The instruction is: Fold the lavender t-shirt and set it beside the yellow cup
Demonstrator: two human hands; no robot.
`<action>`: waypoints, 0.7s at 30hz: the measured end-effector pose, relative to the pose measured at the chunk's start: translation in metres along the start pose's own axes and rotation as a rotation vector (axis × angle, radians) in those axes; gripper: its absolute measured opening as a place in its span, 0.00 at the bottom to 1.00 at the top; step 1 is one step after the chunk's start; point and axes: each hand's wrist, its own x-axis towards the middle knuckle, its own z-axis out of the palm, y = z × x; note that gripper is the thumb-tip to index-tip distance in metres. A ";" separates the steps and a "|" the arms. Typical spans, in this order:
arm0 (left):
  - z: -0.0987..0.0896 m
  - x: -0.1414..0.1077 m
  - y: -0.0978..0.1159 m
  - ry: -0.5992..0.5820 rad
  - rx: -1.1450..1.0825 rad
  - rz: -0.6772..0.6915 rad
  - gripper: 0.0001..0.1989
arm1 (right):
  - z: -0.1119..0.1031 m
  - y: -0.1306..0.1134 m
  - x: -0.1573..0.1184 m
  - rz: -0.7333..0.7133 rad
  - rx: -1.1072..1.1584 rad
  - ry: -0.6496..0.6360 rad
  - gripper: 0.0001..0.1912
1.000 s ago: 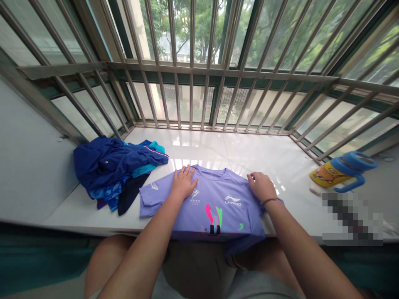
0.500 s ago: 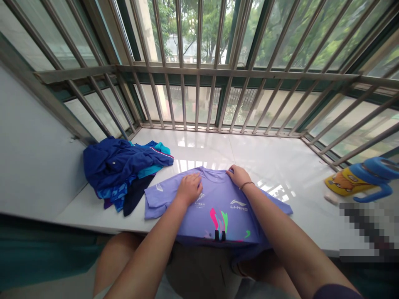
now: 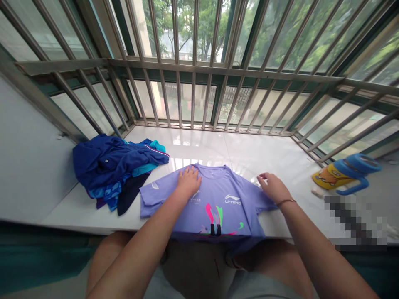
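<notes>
Lavender T-shirt [image 3: 230, 182], lower centre of the frame, flat on the white surface [image 3: 264, 151].
Left hand [image 3: 189, 181] lies spread on it; right hand [image 3: 272, 186] curls over the sleeve [image 3: 256, 198], pinching or not I can't tell. Probably light, limp; best held by its sleeves.

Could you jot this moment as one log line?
left hand on purple shirt | right hand by its sleeve | clothes pile at left | bottle at right
</notes>
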 end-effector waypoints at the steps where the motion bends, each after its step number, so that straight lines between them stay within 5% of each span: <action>1: -0.002 0.004 0.009 0.007 0.027 -0.004 0.28 | -0.009 0.016 -0.021 0.032 0.004 0.017 0.18; 6: 0.006 0.021 0.070 0.030 -0.044 0.244 0.27 | -0.007 0.052 -0.158 0.155 0.194 -0.030 0.26; 11: 0.030 0.026 0.105 -0.011 -0.158 0.271 0.32 | 0.066 0.030 -0.256 0.268 0.412 -0.219 0.28; 16: 0.033 0.027 0.100 -0.012 -0.144 0.293 0.35 | 0.129 0.005 -0.264 0.324 0.600 -0.258 0.34; 21: 0.030 0.027 0.098 -0.021 -0.142 0.299 0.35 | 0.134 0.008 -0.243 0.337 0.534 -0.235 0.20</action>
